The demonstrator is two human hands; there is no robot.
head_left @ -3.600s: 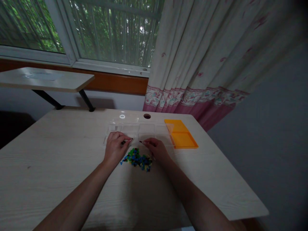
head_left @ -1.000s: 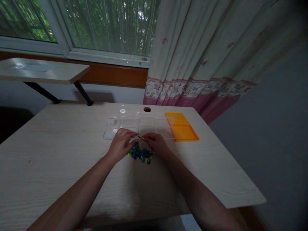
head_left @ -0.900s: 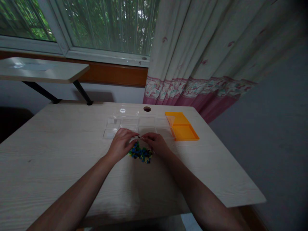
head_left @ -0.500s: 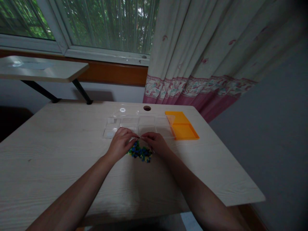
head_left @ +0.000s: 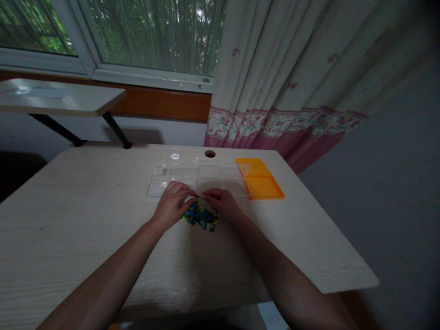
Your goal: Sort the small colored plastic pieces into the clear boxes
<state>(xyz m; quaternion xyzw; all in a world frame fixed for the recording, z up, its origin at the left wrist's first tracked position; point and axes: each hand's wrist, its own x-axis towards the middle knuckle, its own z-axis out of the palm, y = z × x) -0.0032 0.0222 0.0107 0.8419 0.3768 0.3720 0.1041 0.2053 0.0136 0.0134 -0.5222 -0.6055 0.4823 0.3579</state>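
Observation:
My left hand (head_left: 172,205) and my right hand (head_left: 222,205) rest on the pale wooden table (head_left: 85,220), fingertips meeting in a pinch just above a small pile of blue, green and yellow beads (head_left: 201,218). Something thin and dark sits between the pinched fingers of both hands; it is too small to name. Just beyond the hands lies a clear plastic box with several compartments (head_left: 192,178), and its orange lid (head_left: 259,184) lies open at its right end.
A round cable hole (head_left: 210,154) sits near the table's far edge. A second small table (head_left: 58,94) stands at the back left under the window. A flowered curtain (head_left: 292,68) hangs at the back right. The table's right edge drops off to the floor.
Since the oldest frame the hands have come together until their fingertips touch over the bead pile. Over the last second they have barely moved.

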